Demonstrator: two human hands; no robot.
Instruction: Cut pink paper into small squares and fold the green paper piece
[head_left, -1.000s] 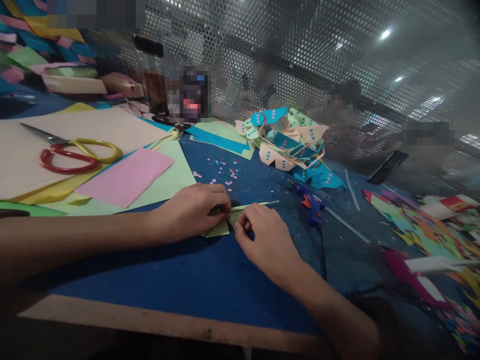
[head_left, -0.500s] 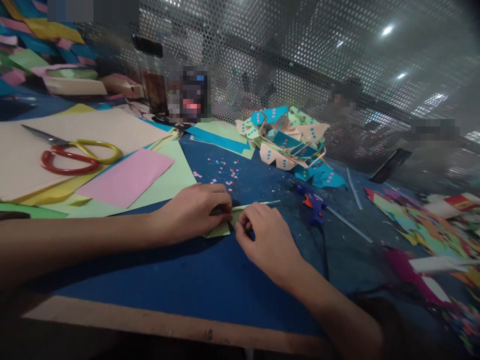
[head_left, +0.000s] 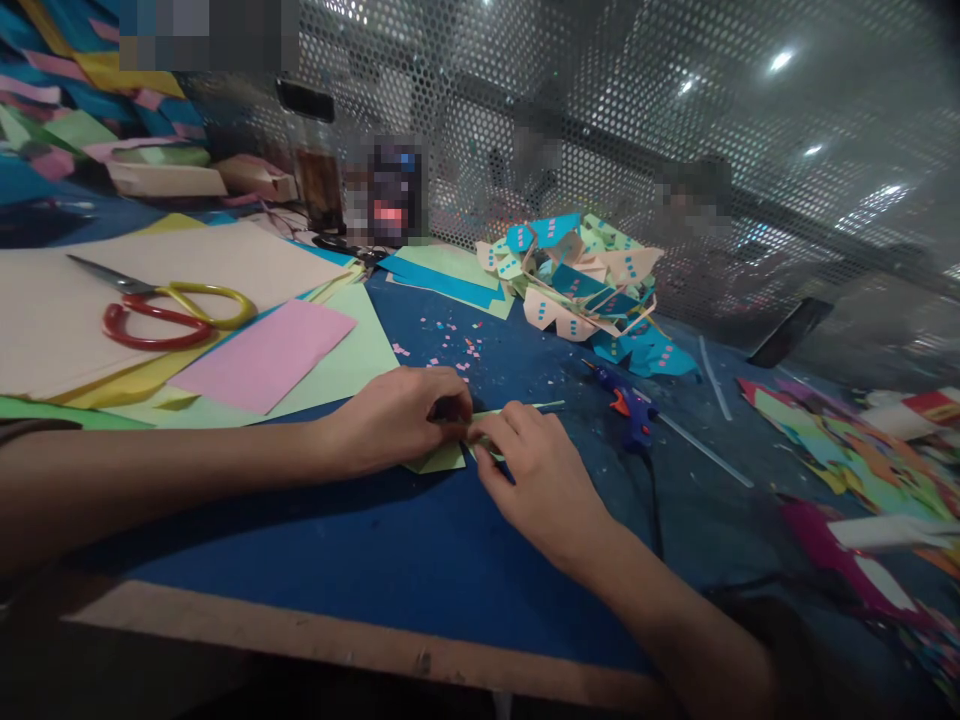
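Both hands meet over a small folded piece of light green paper [head_left: 444, 460] on the blue tabletop. My left hand [head_left: 409, 420] is closed, thumb and fingers pinching the paper near its middle. My right hand [head_left: 529, 455] has its fingertips curled on the paper's right part, touching or nearly touching the left fingertips. A thin green edge sticks out beyond the right knuckles. Most of the folded piece is hidden under the fingers. Just behind the hands lie tiny pink and blue paper bits [head_left: 457, 345].
Scissors [head_left: 176, 305] with red and yellow handles lie on paper sheets at left, near a pink sheet [head_left: 266, 355]. A blue glue gun [head_left: 630, 405] with its cord is at right. Folded paper pieces [head_left: 577, 280] are heaped by the perforated metal screen [head_left: 465, 130]. A lidded bottle [head_left: 319, 170] stands behind.
My fingertips have come closer together over the green paper, covering more of its middle. The whole view has shifted slightly; the other things stay in place.
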